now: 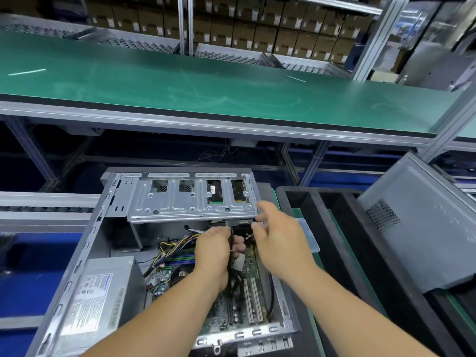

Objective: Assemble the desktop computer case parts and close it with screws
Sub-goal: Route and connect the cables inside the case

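Both of my hands are inside the open computer case, which lies on its side on the tabletop just in front of me, side panel off. My left hand has its fingers curled round a dark cable bundle just below the drive cage. My right hand hovers loosely spread, holding nothing, fingertips near the cage's lower right corner. I judge the step to be connecting or routing this cable under the cage. To do it well, I should steady the cage edge with my right hand, guide the plug straight in, and keep the wires clear of the motherboard slots. The grey side panel waits, leaning at my right.
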